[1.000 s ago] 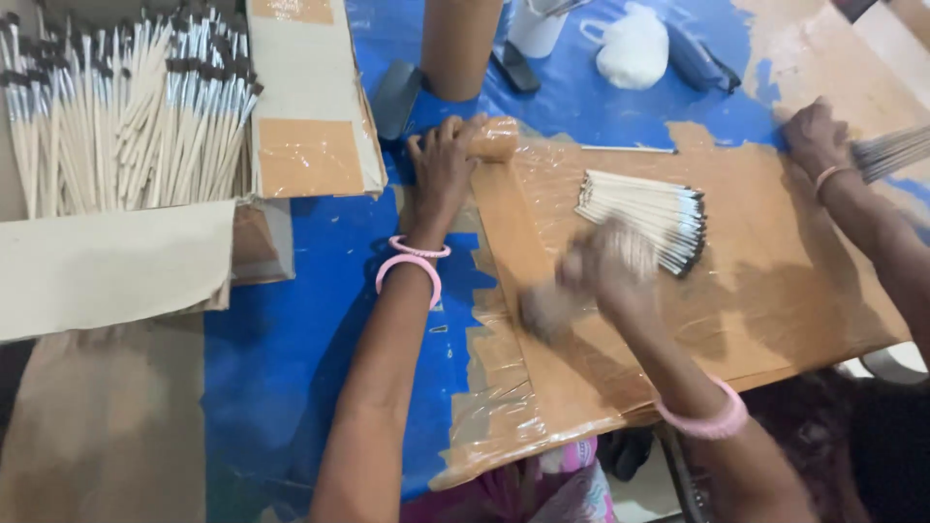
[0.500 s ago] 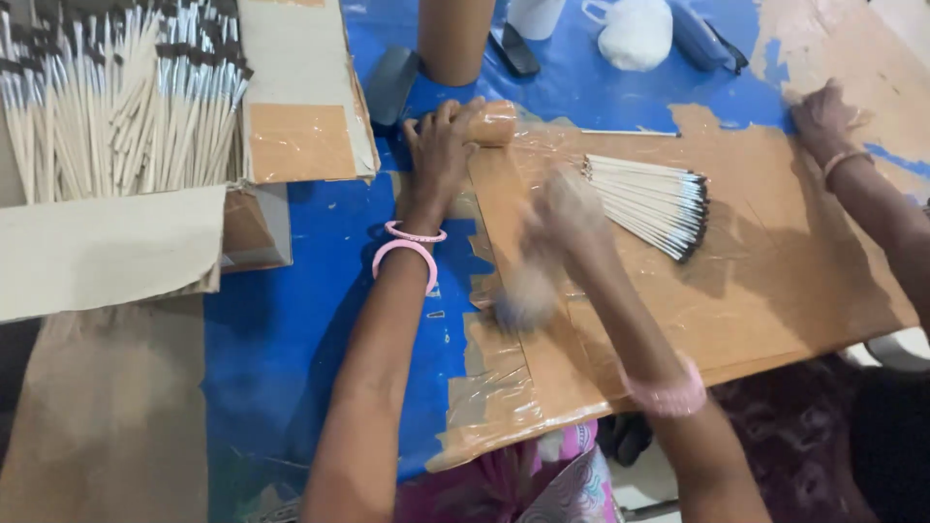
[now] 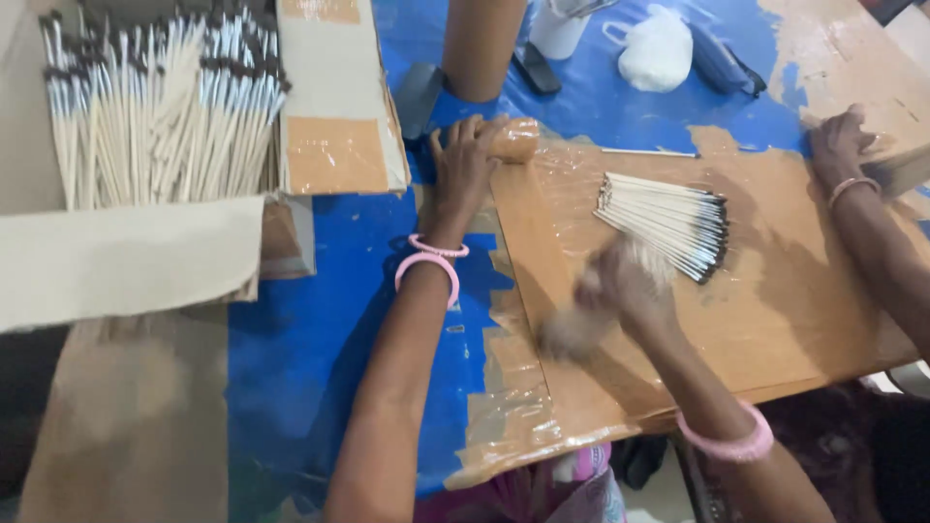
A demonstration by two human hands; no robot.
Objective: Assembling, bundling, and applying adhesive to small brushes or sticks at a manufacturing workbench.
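The left hand (image 3: 463, 160) presses flat on the board's (image 3: 775, 320) corner while the blurry right hand (image 3: 620, 291), grip unclear, rubs just below the sticks (image 3: 668, 221).

Blue bench (image 3: 320, 320) carries a taped cardboard sheet (image 3: 775, 320), an open box (image 3: 329, 107), a tube (image 3: 481, 48) and a white bag (image 3: 657, 53).

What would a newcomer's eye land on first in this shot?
Probably the fan of thin white sticks with dark tips lying on the taped brown board at centre right, with the blurred right hand just below it. Next comes the open cardboard box at top left, packed with many more such sticks. The left hand presses on a roll of brown tape at the board's top corner, over a bright blue table cover.
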